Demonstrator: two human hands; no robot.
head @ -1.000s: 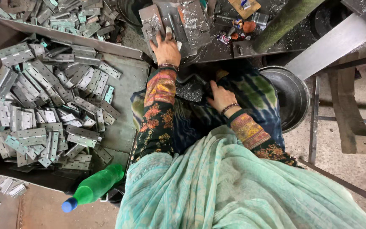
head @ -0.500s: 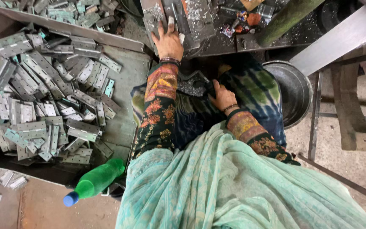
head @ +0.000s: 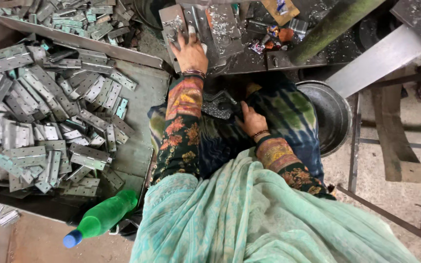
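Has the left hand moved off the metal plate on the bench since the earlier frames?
No. The left hand lies flat on the same metal plate, just as before; only the head camera has shifted a little.

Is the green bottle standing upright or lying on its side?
Lying tipped: the green bottle rests lengthwise beside the tray of metal hinges, blue cap on, pointing toward the lower left.

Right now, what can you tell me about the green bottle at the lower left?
The green bottle is translucent plastic with a blue cap, closed, lying on its side with the cap pointing lower left. It rests at the near edge of the metal tray of hinges, close beside the person's light green garment. Neither hand touches it.
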